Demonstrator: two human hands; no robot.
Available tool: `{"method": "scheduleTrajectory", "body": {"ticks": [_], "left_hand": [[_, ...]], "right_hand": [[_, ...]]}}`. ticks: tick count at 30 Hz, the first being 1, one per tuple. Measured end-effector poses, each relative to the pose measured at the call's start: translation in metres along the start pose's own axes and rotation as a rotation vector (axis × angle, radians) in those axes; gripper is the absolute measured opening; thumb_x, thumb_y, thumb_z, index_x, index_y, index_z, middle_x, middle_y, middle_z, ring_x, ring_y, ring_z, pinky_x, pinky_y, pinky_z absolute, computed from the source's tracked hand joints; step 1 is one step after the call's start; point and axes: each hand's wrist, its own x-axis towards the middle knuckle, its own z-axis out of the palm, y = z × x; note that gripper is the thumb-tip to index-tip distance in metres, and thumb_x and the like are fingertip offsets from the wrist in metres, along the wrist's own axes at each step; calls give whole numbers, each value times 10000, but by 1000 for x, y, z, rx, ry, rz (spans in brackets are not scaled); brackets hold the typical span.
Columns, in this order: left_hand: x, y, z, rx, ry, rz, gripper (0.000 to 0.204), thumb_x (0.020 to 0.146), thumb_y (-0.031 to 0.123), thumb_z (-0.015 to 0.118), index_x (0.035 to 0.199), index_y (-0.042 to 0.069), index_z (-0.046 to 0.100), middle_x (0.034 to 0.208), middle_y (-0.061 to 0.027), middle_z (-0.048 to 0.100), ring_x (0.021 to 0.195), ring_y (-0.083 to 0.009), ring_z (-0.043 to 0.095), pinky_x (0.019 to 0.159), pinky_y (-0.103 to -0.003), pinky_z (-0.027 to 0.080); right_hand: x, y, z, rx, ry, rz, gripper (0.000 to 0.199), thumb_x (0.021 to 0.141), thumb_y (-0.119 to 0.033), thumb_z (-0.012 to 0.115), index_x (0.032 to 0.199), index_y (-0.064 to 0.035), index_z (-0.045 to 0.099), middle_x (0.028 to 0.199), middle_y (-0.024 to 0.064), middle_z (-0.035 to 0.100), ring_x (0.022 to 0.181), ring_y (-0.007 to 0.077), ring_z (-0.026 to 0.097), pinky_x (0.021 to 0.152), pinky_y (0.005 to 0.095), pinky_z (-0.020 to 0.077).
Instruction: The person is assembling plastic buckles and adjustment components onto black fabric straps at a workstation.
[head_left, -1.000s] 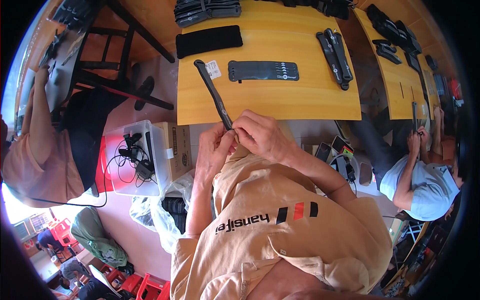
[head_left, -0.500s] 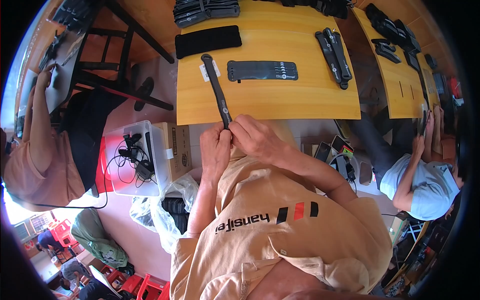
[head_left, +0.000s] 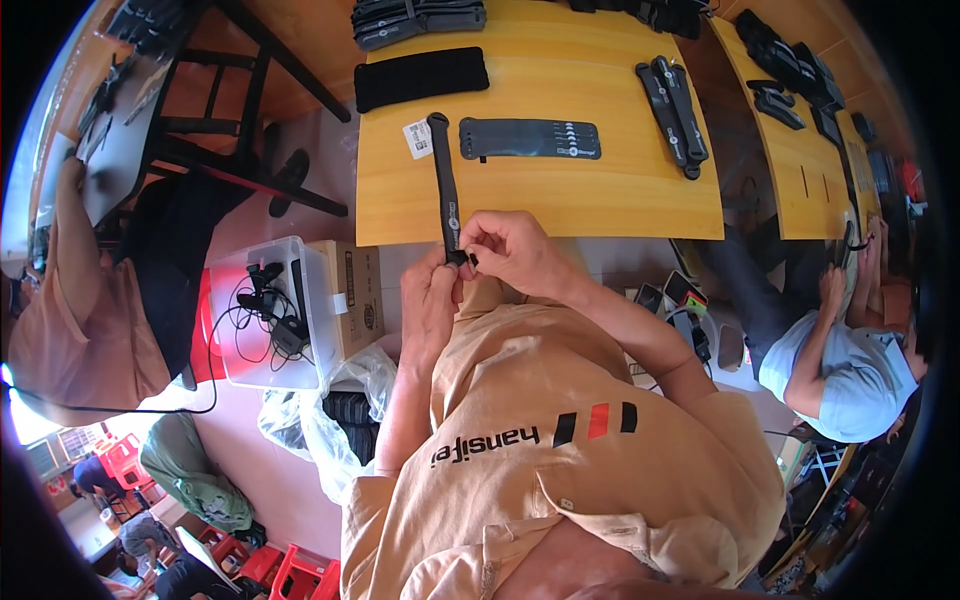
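Looking down through the head cam: yellow wooden table [head_left: 560, 190] ahead of me, second table [head_left: 800, 170] to its right. On mine: a flat grey strap [head_left: 530, 139] laid out sideways, a black pad [head_left: 421, 78] above-left of it, a pair of black straps [head_left: 672, 105] to the right, more stacked straps [head_left: 415, 18] at the far edge. A black chair [head_left: 235, 150] sits left of the table. Floor left of me: a clear plastic bin [head_left: 262, 310] with cables, a cardboard box [head_left: 355, 297] touching it, plastic bags [head_left: 330, 420] below. Another person in a light blue shirt [head_left: 840, 375] sits on the right, another person on the left edge.

Hands: both raised at the table's near edge, close together. My left hand [head_left: 430, 300] and right hand [head_left: 510, 250] both pinch the near end of a long black strap [head_left: 443, 180]; fingers closed on it. Strap runs away from me across the table, white tag [head_left: 417, 139] just beside its far end. Right fingertips [head_left: 468, 243] curl over the strap end.
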Motion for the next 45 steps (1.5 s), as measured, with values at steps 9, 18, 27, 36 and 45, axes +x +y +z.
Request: {"method": "scheduleTrajectory", "body": {"ticks": [9,18,27,36,45], "left_hand": [[-3,7,-7,90,-80,72,342,930,283,475,709,32,545,586,30,453,500,-37,358,443,-192,267],[-14,24,-13,-26,-119,132,365,938,257,454,655,34,514,533,25,439,460,-35,358,415,-203,259],[-24,38,-7,-84,-126,93,399,946,257,446,619,36,508,511,30,427,446,-29,337,399,-201,243],[-33,9,-105,-752,100,-104,388,856,213,519,532,186,308,433,77,276,341,-41,260,323,-215,175],[-44,-10,-185,-1163,146,203,421,944,209,404,547,145,280,493,34,229,394,-66,168,338,-224,157]], "right_hand": [[2,-13,-2,140,-142,85,70,831,-6,498,845,38,550,719,60,579,633,87,571,569,215,502],[-10,-42,6,277,-181,145,38,842,-43,501,834,-8,512,710,27,507,604,106,529,573,243,467],[-11,-30,9,-316,-76,-521,102,820,-32,562,762,-3,483,647,63,424,554,176,415,499,285,328],[-38,-36,-96,349,647,-38,244,857,-254,488,959,-34,519,484,-24,403,368,75,370,328,225,276],[-98,-99,-177,303,698,-262,187,870,-218,464,730,-98,494,526,-69,282,381,27,280,338,190,222]]}}
